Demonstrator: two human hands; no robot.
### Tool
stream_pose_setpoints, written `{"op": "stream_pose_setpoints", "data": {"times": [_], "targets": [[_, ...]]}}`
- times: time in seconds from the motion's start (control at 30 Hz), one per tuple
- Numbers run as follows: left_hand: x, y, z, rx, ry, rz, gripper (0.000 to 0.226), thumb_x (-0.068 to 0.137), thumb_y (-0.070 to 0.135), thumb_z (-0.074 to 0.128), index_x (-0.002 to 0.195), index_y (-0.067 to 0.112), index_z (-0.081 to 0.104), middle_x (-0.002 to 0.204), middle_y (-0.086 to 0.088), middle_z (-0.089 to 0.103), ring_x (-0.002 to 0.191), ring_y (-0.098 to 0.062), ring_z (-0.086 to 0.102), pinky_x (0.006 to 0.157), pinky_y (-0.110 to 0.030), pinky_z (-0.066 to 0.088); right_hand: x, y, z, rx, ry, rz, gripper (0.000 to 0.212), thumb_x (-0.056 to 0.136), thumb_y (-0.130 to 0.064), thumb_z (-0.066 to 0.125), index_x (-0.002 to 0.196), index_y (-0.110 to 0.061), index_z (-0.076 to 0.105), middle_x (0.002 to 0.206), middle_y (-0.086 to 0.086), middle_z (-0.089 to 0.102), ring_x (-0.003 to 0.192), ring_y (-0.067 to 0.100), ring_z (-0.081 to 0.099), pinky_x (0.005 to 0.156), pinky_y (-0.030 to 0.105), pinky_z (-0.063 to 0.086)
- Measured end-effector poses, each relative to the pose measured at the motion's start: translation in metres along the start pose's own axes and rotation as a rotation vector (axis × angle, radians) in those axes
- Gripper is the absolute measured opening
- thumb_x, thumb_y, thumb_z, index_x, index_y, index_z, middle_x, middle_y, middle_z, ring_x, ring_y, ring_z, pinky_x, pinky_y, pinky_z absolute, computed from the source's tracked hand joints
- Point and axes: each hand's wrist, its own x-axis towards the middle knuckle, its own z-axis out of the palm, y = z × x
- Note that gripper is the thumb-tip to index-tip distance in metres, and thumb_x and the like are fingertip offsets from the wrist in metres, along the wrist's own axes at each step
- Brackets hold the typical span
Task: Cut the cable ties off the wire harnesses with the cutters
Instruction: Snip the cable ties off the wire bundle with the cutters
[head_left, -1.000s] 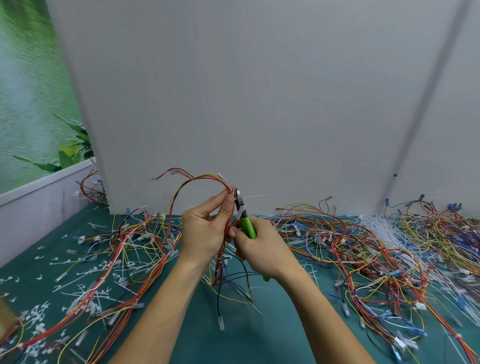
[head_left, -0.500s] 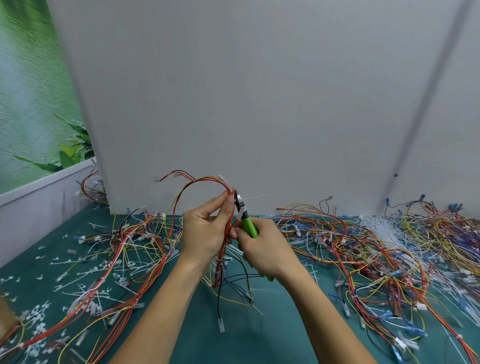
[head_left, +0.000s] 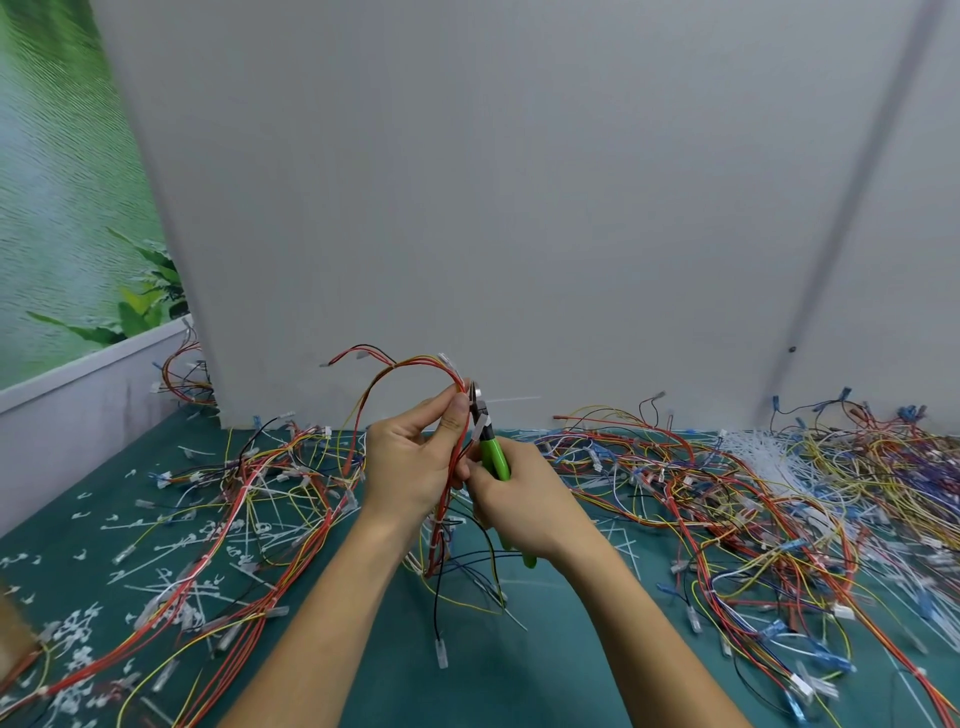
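**At the green bench: cutters set against a hand-held harness**

Above the middle of the green table (head_left: 467, 686), both bare hands are raised in front of a white panel (head_left: 519, 208).

Left hand (head_left: 410, 467): the fingers and thumb are curled and pinch a wire harness (head_left: 410, 364) of red, orange and yellow wires. The thumb tip lies against the wires at the top of the grip. Above the hand the harness arches up and to the left. Below it the wires hang to the table, and one black lead ends in a white connector (head_left: 442, 653).

Right hand (head_left: 524, 509): the fingers are wrapped round the green handles of the cutters (head_left: 491, 447). The dark head points upward and meets the harness just beside the left thumb. A white cable tie (head_left: 479, 427) lies at the head, and a thin pale tail sticks out to the right above it. Whether the blades are closed on the tie cannot be told.

Table: loose harnesses lie in tangles on the left (head_left: 249, 493) and in a denser spread on the right (head_left: 727, 493). Cut tie scraps (head_left: 78, 629) are scattered over the near-left surface. A pale heap of uncut ties (head_left: 748, 452) rests near the panel on the right. A green mural (head_left: 52, 208) with painted leaves stands behind the left edge.
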Motion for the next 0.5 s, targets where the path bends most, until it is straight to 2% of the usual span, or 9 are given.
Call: {"op": "stream_pose_setpoints", "data": {"times": [0.07,0.1,0.13,0.2,0.23,0.27,0.3,0.33,0.5], "targets": [[-0.0004,-0.0003,-0.0003,-0.002,-0.004,0.002,0.036,0.084,0.042,0.072,0.115,0.025,0.077,0.066,-0.008,0.066,0.044,-0.011,0.047,0.047,-0.022,0.047,0.0009,0.0006,0.0004,-0.003,0.0,0.01,0.031,0.101,-0.023,0.055,0.071,-0.029,0.056,0.055,-0.01,0.054,0.06,0.016,0.052,0.063,0.039,0.049],[-0.0002,-0.0005,-0.0004,0.0,-0.007,0.006,0.036,0.084,0.042,0.072,0.115,0.024,0.077,0.063,-0.001,0.068,0.044,-0.01,0.048,0.047,-0.021,0.047,0.0015,0.0012,0.0006,0.0,0.0,0.016,0.03,0.101,-0.023,0.055,0.072,-0.029,0.057,0.053,-0.012,0.053,0.058,0.015,0.05,0.063,0.039,0.05],[0.0001,-0.0004,-0.0004,0.003,-0.007,0.009,0.036,0.084,0.042,0.072,0.115,0.024,0.077,0.072,-0.003,0.075,0.046,-0.007,0.051,0.049,-0.021,0.048,0.0019,0.0018,0.0008,0.005,-0.002,0.02,0.03,0.101,-0.023,0.055,0.072,-0.029,0.057,0.051,-0.013,0.053,0.057,0.014,0.049,0.062,0.038,0.049],[0.0007,-0.0003,-0.0005,0.009,0.001,0.016,0.038,0.084,0.042,0.072,0.116,0.023,0.077,0.099,-0.006,0.07,0.052,-0.002,0.055,0.051,-0.02,0.049,0.0023,0.003,0.0013,0.005,-0.003,0.023,0.029,0.102,-0.024,0.055,0.073,-0.029,0.058,0.051,-0.012,0.052,0.054,0.012,0.047,0.059,0.034,0.045],[0.0007,-0.0007,-0.0006,0.008,0.003,0.015,0.039,0.083,0.043,0.072,0.116,0.023,0.077,0.1,-0.004,0.07,0.051,-0.002,0.055,0.05,-0.02,0.049,0.0024,0.0035,0.0014,0.0,-0.001,0.021,0.029,0.102,-0.025,0.055,0.073,-0.029,0.058,0.05,-0.013,0.052,0.052,0.01,0.046,0.058,0.032,0.043],[0.0005,-0.0009,-0.0008,0.008,0.003,0.011,0.039,0.083,0.044,0.072,0.116,0.023,0.077,0.09,-0.006,0.074,0.049,-0.005,0.052,0.049,-0.021,0.048,0.0025,0.0041,0.0013,-0.004,0.003,0.018,0.03,0.102,-0.025,0.055,0.072,-0.029,0.058,0.05,-0.014,0.053,0.05,0.008,0.045,0.056,0.03,0.042],[0.0003,-0.0012,-0.0008,0.01,0.001,0.008,0.04,0.083,0.045,0.072,0.117,0.024,0.077,0.068,-0.008,0.071,0.046,-0.009,0.05,0.047,-0.022,0.048,0.0026,0.0044,0.0012,-0.006,0.007,0.015,0.031,0.102,-0.024,0.055,0.072,-0.029,0.058,0.049,-0.016,0.053,0.048,0.006,0.044,0.054,0.028,0.04],[0.0002,-0.0015,-0.0011,0.013,-0.001,0.008,0.04,0.083,0.046,0.072,0.117,0.025,0.077,0.058,-0.003,0.065,0.045,-0.011,0.049,0.047,-0.023,0.048,0.0025,0.0044,0.0009,-0.003,0.01,0.015,0.032,0.102,-0.024,0.055,0.071,-0.029,0.058,0.049,-0.016,0.053,0.047,0.005,0.043,0.053,0.027,0.04],[0.0008,-0.0034,-0.0025,0.02,-0.009,0.019,0.039,0.083,0.05,0.072,0.116,0.031,0.076,0.056,0.001,0.062,0.045,-0.014,0.051,0.047,-0.025,0.049,0.0025,0.0034,0.0,0.029,0.014,0.027,0.033,0.102,-0.021,0.052,0.07,-0.028,0.059,0.049,-0.014,0.051,0.049,0.009,0.044,0.054,0.032,0.043]]}}
